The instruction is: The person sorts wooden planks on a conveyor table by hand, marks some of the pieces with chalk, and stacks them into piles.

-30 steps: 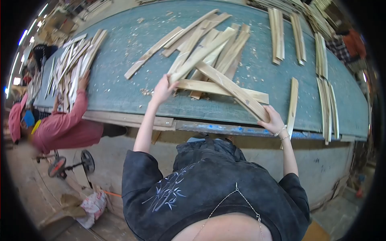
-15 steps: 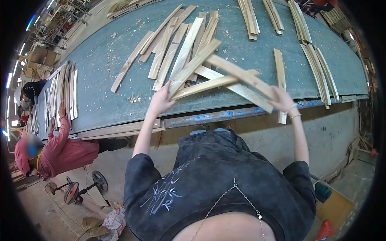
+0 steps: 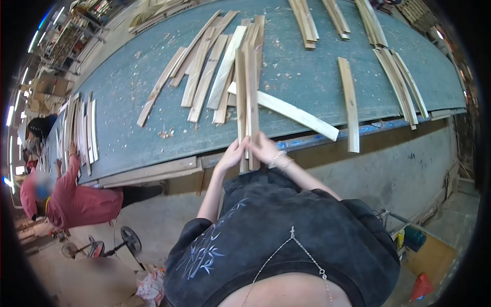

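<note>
My left hand (image 3: 234, 156) and my right hand (image 3: 266, 149) are close together at the table's near edge, closed around the lower ends of a small bundle of wooden strips (image 3: 251, 94). The strips stand side by side and point away from me, their near ends reaching past the edge. How many are in the bundle I cannot tell. To its right, a pale wooden strip (image 3: 299, 114) lies slantwise, its near end over the edge. Beyond and left of my hands, several loose strips (image 3: 207, 77) are fanned out, some overlapping.
The green table (image 3: 133, 92) carries scattered wood chips. A single strip (image 3: 349, 105) overhangs its edge at the right, near more grouped strips (image 3: 399, 84). At the left, a person in a pink top (image 3: 84, 199) works beside another group of strips (image 3: 79, 123).
My hands have come together from far apart. The crossing strips they held at different angles are now lined up side by side, upright in view. My right hand has moved left.
</note>
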### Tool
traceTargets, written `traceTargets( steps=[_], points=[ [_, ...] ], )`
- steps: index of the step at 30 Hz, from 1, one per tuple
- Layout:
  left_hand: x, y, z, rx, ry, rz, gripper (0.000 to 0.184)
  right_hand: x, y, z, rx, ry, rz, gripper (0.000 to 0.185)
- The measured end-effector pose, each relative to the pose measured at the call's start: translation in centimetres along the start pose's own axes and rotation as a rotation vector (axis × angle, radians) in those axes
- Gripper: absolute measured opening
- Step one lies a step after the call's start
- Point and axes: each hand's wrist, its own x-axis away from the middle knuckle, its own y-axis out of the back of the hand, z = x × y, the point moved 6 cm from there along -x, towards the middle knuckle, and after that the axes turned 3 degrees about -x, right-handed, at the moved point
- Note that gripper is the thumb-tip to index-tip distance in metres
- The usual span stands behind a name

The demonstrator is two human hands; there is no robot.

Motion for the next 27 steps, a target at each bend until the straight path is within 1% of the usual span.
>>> traceTargets(
  steps=[1,2,3,5,6,7,8,9,10,11,12,13,15,16,17,18,19,23,26,27],
  points=[
    [-0.7,-0.6,1.6,0.187,0.064,-0.009,0.044,-0.1,-1.4,0.0,-0.06,0.061,-0.056,0.082],
    [-1.6,-0.5,3.6,0.338,0.049,-0.078,0.045,-0.4,-1.2,0.5,-0.059,0.187,-0.023,0.086],
    [-2.4,-0.4,4.9,0.489,0.036,-0.131,0.046,-1.6,-0.7,0.3,-0.057,0.438,-0.028,0.086],
    [-1.4,0.1,1.8,-0.15,-0.053,-0.315,0.055,-1.7,2.8,-1.1,0.351,0.234,0.152,0.072],
    [-1.0,-0.5,0.0,-0.22,-0.022,-0.351,0.056,-2.7,5.3,-1.9,0.339,0.307,0.063,0.073],
    [-0.7,-0.8,-1.2,-0.29,0.01,-0.397,0.058,-2.3,8.6,-2.1,0.373,0.239,-0.178,0.073],
    [-1.0,-0.9,-1.4,-0.427,0.034,-0.424,0.059,-2.1,11.2,-1.7,0.58,0.299,-0.385,0.073],
    [-1.1,-1.1,-1.5,-0.433,0.011,-0.402,0.059,-1.9,13.2,-1.3,0.789,0.357,-0.585,0.074],
    [-1.0,-1.1,-1.5,-0.487,-0.005,-0.422,0.062,-3.0,14.0,-2.7,0.794,0.342,-0.606,0.074],
    [-1.0,-1.3,-1.8,-0.54,-0.019,-0.444,0.065,-4.9,13.7,-4.8,0.783,0.383,-0.55,0.076],
    [-0.7,-1.7,-2.8,-0.632,0.064,-0.428,0.067,-5.4,13.8,-4.7,0.772,0.427,-0.494,0.079],
    [-1.0,-2.0,-2.9,-0.634,0.049,-0.419,0.067,-5.4,14.0,-4.8,0.775,0.419,-0.51,0.079],
    [-1.2,-2.1,-2.7,-0.918,0.105,-0.495,0.071,-5.3,12.5,-4.7,0.76,0.479,-0.332,0.074],
    [-0.6,-2.8,-4.1,-1.01,0.08,-0.558,0.074,-5.4,12.2,-5.0,0.758,0.471,-0.34,0.074],
    [-1.0,-3.4,-4.1,-1.014,0.076,-0.551,0.074,-5.5,11.8,-5.1,0.735,0.522,-0.357,0.07],
    [-1.4,-3.8,-4.1,-0.965,0.019,-0.593,0.074,-5.1,11.4,-4.9,0.711,0.573,-0.371,0.067],
    [-1.8,-4.0,-4.2,-0.912,-0.036,-0.637,0.075,-5.0,11.2,-5.0,0.711,0.57,-0.37,0.067],
    [-4.1,-3.7,-4.5,-0.837,-0.018,-0.7,0.077,-4.0,11.9,-4.2,0.739,0.549,-0.44,0.062],
    [-5.1,-2.4,-4.4,-0.776,-0.002,-0.643,0.075,-1.9,14.1,-4.1,0.725,0.405,-0.485,0.056],
    [-5.1,-1.8,-4.9,-0.697,-0.033,-0.582,0.072,-1.1,15.6,-4.1,0.709,0.366,-0.487,0.054]
  ],
)
